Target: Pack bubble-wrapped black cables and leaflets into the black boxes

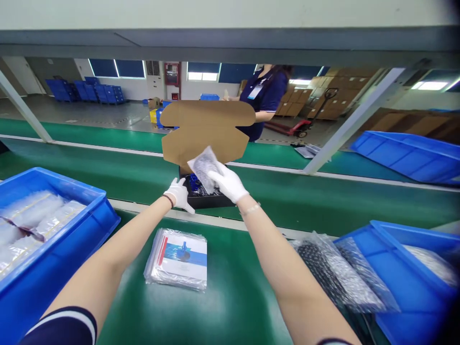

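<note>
My right hand, in a white glove, grips a bubble-wrap pouch tilted over an open cardboard box. What the pouch contains I cannot make out. The box has a black outside and a brown inside, and its lid stands up at the back. Inside it lie a blue item and some clear plastic wrapping, partly hidden by the pouch. My left hand, gloved too, rests at the box's left front corner with its fingers and thumb apart. Nearer to me is a stack of booklets in clear plastic bags.
A blue bin at left holds white packets. At right, bubble-wrapped packs lean against another blue bin. White slanted posts and an overhead shelf frame the bench. A person stands beyond the far green belt.
</note>
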